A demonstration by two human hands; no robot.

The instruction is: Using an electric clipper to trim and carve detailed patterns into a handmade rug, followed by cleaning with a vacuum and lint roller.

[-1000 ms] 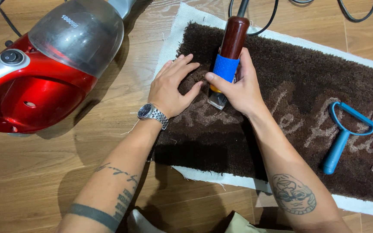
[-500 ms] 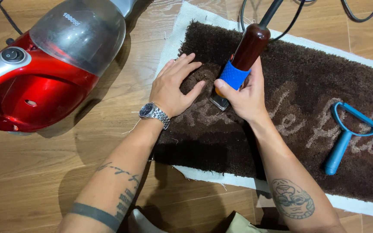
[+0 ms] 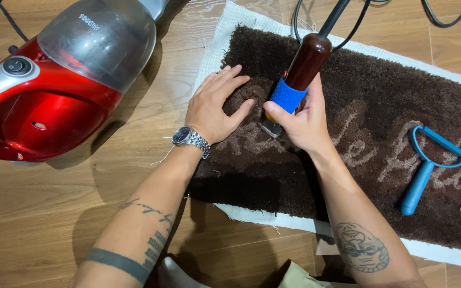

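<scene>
On the brown rug (image 3: 380, 96), right hand (image 3: 302, 120) grips a clipper (image 3: 294, 80) (corded); left hand (image 3: 214, 104) lies flat, open.

Warm brown wooden plank floor (image 3: 54, 213), soft shadows, black cables (image 3: 444, 16) at top

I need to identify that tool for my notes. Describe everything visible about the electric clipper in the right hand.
The electric clipper has a glossy dark reddish-brown body with a blue textured grip band and a metal cutting head at its lower end. A black cord leaves its top. It stands tilted, head down on the brown shaggy rug. The right hand wraps it around the blue band; the left hand lies flat on the pile beside the head.
</scene>
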